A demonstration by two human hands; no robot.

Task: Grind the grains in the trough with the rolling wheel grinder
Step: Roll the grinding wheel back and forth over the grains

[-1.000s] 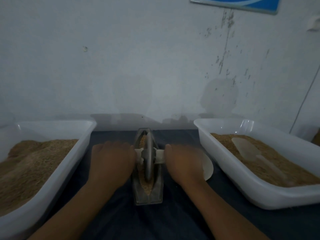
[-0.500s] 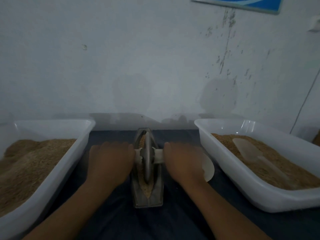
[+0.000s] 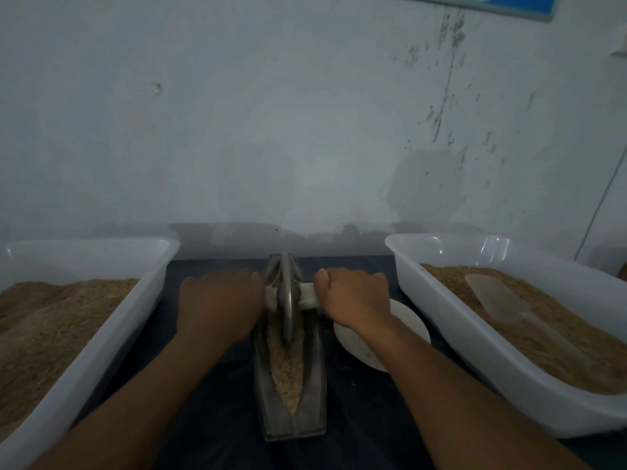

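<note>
A dark cloth covers the desk, which stands against a pale, scuffed wall. A white tub of tan grain sits at the left, another white tub at the right with a pale scoop lying on its grain. Between them the metal trough runs near to far, grains heaped along its groove. The rolling wheel stands upright in the far half of the trough, its pale axle handle crosswise. The left hand is clenched over the left end of the axle, the right hand grasping the right end, both forearms stretched forward. A white dish lies under the right wrist.
</note>
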